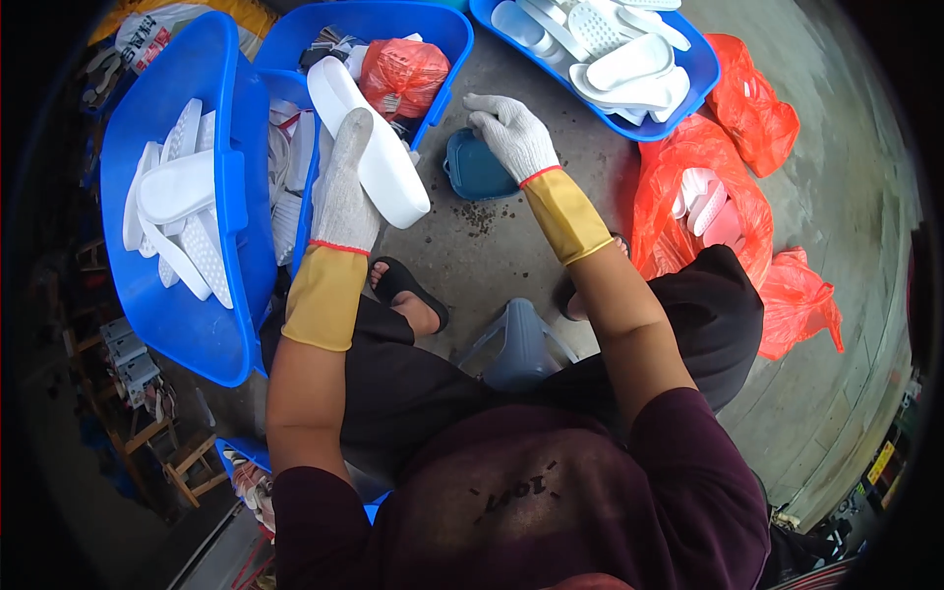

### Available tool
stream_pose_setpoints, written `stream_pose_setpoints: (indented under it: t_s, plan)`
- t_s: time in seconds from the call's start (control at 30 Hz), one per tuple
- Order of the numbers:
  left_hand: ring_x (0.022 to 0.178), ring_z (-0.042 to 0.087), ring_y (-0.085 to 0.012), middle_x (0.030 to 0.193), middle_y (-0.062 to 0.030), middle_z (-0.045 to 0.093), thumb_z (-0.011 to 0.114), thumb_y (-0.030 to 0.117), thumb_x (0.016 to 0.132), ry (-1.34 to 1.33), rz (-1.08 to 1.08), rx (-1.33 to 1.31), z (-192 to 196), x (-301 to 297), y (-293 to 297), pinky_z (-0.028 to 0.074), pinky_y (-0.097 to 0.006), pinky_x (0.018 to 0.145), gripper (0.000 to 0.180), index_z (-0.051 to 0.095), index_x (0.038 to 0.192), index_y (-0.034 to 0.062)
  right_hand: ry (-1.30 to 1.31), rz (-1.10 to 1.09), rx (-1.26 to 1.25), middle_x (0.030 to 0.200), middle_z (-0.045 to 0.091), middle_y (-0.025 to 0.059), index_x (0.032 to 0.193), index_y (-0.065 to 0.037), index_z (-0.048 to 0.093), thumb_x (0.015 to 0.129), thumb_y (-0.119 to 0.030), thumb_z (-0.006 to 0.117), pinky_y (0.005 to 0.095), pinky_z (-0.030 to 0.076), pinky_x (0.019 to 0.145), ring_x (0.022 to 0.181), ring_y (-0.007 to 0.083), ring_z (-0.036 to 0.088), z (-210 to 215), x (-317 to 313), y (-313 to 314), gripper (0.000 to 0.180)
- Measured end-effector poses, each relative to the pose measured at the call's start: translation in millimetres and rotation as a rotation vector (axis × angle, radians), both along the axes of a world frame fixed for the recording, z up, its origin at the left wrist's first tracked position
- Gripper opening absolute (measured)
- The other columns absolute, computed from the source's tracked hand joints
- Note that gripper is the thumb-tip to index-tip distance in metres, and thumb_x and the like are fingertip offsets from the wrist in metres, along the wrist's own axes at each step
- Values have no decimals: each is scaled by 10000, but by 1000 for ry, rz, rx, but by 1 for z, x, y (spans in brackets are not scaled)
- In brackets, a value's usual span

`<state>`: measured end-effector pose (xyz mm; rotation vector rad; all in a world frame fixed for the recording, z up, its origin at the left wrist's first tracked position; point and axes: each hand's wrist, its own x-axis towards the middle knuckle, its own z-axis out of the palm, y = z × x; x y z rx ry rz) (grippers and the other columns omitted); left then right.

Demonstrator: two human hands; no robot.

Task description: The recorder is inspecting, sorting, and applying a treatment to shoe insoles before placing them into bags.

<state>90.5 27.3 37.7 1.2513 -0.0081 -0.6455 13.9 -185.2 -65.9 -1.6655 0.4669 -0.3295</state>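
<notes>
My left hand (346,192), in a white knit glove with a yellow cuff, grips a thick white shoe sole (391,169). The sole is tilted, one end up by the blue tubs and the other toward the middle. To its right, my right hand (513,138) wears the same kind of glove. Its fingers are loosely bent and apart, and nothing shows in them. Below that hand a small dark teal basin (472,165) sits on the floor, partly covered by the glove. Several white soles (187,197) lie in the tilted blue tub (177,324) on the left.
Another blue tub (462,39) holds a red plastic bag (403,77) and more soles. At the far right, a blue tub (710,69) is heaped with white soles (629,59). Red bags (669,167) lie beside it, one showing soles. A grey-blue stool (518,344) stands between my legs.
</notes>
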Motion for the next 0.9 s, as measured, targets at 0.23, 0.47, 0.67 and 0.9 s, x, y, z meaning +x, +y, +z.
stream_pose_setpoints:
  t_s: [0.23, 0.47, 0.67, 0.9]
  plan:
    - [1009, 735, -331, 1173, -227, 680, 700, 601, 947, 328, -52, 115, -14, 6, 24, 624, -444, 883, 861, 441, 1520, 12, 534, 571, -1096, 1306, 649, 98, 1323, -194, 678, 946, -174, 592, 463, 576, 885, 1190, 296, 671, -203, 1, 10, 387]
    - [1025, 730, -346, 1180, -251, 674, 635, 608, 991, 366, -11, 97, -14, 11, 35, 620, -461, 936, 837, 437, 1503, -25, 703, 726, -1070, 1440, 600, 112, 1389, -149, 626, 907, -139, 646, 436, 544, 996, 1312, 291, 602, -218, 17, 25, 483]
    - [1061, 719, -343, 1223, -219, 659, 710, 503, 979, 389, -99, -81, -19, 9, 7, 627, -468, 911, 774, 445, 1506, 2, 259, 177, -483, 1112, 773, 104, 1269, -89, 724, 1014, -76, 590, 349, 578, 866, 974, 228, 741, -224, -7, -29, 288]
    - [1066, 699, -378, 1285, -219, 619, 557, 538, 1059, 317, -214, -182, -60, 10, 10, 609, -565, 930, 706, 384, 1541, 52, -91, -11, 853, 1094, 739, 81, 1268, 41, 682, 1075, -50, 498, 302, 568, 760, 859, 141, 670, -30, -18, 10, 282]
